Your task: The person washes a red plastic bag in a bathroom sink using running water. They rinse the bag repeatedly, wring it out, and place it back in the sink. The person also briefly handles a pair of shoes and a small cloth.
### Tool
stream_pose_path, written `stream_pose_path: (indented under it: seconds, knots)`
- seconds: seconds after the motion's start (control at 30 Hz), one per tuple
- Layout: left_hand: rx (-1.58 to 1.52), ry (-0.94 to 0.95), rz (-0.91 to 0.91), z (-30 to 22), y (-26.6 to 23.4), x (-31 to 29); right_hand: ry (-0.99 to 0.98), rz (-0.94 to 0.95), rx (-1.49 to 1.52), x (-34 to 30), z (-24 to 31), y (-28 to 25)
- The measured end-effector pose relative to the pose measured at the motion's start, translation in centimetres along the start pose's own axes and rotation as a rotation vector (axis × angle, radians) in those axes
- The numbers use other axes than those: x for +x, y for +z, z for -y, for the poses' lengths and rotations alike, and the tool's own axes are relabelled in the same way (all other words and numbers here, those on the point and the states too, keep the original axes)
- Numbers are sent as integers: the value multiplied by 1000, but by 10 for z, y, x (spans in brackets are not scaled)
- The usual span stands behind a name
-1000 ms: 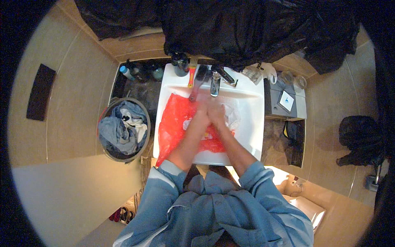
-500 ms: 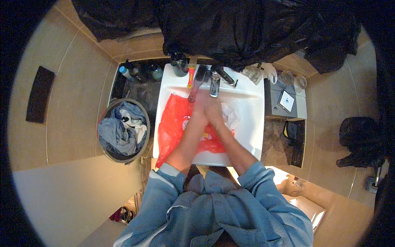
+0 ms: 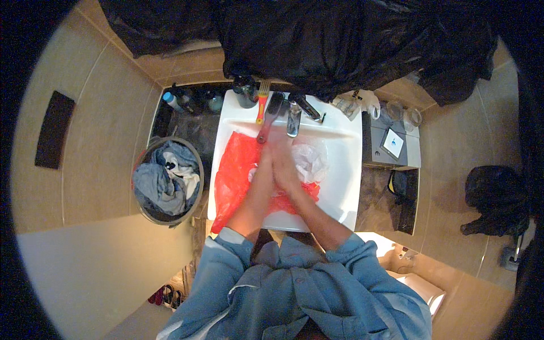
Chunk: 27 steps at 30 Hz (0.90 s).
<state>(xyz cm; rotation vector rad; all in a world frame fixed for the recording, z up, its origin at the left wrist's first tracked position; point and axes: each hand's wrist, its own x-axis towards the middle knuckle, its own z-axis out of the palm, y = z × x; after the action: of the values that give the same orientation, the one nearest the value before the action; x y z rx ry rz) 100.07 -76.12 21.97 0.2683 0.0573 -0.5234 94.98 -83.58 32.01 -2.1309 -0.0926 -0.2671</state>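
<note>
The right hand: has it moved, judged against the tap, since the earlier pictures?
Yes: the right hand has shifted left relative to the tap.

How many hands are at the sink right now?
2: the left hand and the right hand, close together over the sink, in front of the faucet. Both are blurred; no others show.

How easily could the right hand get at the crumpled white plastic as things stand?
Probably yes: the crumpled white plastic lies in the sink just right of the right hand, and nothing visible stands between them. The hand is blurred beside the left hand; whether it is empty is unclear.
</note>
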Motion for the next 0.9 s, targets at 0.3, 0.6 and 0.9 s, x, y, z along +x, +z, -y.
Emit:
stream_pose_path:
  seconds: [0.3,0.6,0.9]
  knots:
    - [86,35,-335,25,70,-9,328,108,-44,28,-25,-16]
    - [314,19,-527,35,76,14,532,44,319,46,-65,10]
    - [348,219,-580,6,51,30,227,-42,533,14,-1,-18]
